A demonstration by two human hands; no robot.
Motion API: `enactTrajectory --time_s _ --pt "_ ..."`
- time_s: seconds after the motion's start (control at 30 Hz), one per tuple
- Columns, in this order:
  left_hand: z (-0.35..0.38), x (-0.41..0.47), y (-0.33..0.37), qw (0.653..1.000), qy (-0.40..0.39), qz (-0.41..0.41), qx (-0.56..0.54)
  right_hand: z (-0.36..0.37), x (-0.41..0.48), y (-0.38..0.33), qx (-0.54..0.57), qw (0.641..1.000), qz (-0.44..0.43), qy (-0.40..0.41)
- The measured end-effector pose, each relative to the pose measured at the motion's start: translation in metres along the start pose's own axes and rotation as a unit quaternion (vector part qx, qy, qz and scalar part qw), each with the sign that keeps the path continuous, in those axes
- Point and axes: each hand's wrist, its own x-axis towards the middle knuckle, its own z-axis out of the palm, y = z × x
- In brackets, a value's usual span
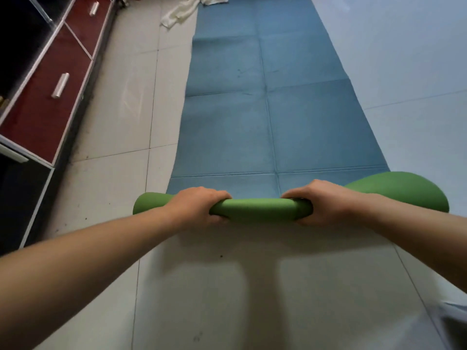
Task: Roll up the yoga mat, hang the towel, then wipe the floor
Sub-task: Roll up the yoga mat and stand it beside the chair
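Yoga mat (pixel 265 109) lies flat on pale floor tiles (pixel 121 173), blue face up, near end curled into a green roll (pixel 255 209). Left hand (pixel 199 207) and right hand (pixel 328 204) both grip the roll, fingers curled over its top, thumbs beneath. Roll's right end flares wider and looser than the left. White towel (pixel 187 8) lies crumpled at the mat's far left corner. Dark red cabinet (pixel 43 97) with silver handles runs along the left

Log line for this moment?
step: roll yoga mat | left hand: grips rolled end | right hand: grips rolled end | rest flat | towel: on floor
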Motion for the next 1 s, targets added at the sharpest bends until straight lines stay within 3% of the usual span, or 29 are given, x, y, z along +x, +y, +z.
enactTrajectory --time_s 0.13,0.3,0.53,0.77,1.0 --pt "-0.013 -0.006 -0.013 0.999 -0.020 0.038 -0.019 -0.010 0.004 -0.025 0.012 0.998 0.047 -0.032" --pt "-0.023 -0.007 -0.014 0.995 0.010 0.069 -0.069 -0.040 0.002 -0.041 -0.011 0.992 0.107 -0.066" --pt "-0.027 0.021 -0.006 0.979 -0.033 0.056 -0.192 -0.073 0.007 -0.021 -0.033 0.983 0.145 -0.104" --pt "-0.010 0.048 -0.011 0.981 -0.063 0.004 -0.184 -0.047 0.030 0.024 0.043 0.980 0.151 -0.122" --pt "0.015 0.058 -0.011 0.989 0.109 -0.048 -0.086 -0.036 0.062 0.070 0.123 0.976 0.127 -0.131"
